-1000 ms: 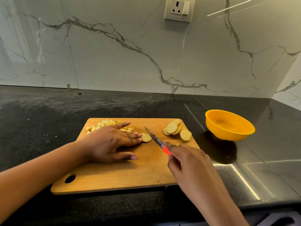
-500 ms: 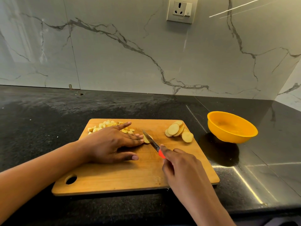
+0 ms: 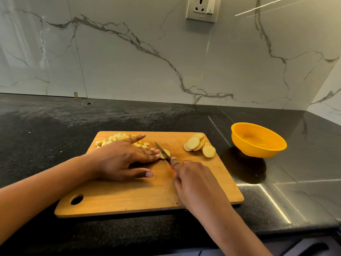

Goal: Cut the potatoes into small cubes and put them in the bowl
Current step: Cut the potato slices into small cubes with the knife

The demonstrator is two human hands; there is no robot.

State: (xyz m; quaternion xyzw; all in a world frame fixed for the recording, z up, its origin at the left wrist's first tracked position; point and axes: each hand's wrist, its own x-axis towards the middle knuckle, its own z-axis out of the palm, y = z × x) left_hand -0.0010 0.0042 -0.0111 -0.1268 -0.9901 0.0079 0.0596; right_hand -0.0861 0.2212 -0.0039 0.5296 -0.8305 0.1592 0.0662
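Pressing straight fingers on a pale potato slice (image 3: 168, 152), the left hand (image 3: 125, 156) pins it; the right hand (image 3: 195, 183) curls round the red-handled knife (image 3: 162, 151), blade across it. Cubes (image 3: 118, 138) and round slices (image 3: 200, 145) lie on the smooth wooden board (image 3: 129, 196), the glossy orange bowl (image 3: 258, 140) apart.

We see only a red sliver of the knife (image 3: 162, 152) handle beneath our right hand (image 3: 195, 183). Our left hand (image 3: 121, 159) hides part of the potato slice (image 3: 168, 151) and the cubes (image 3: 118, 138). The top edge crops the socket (image 3: 202, 11).
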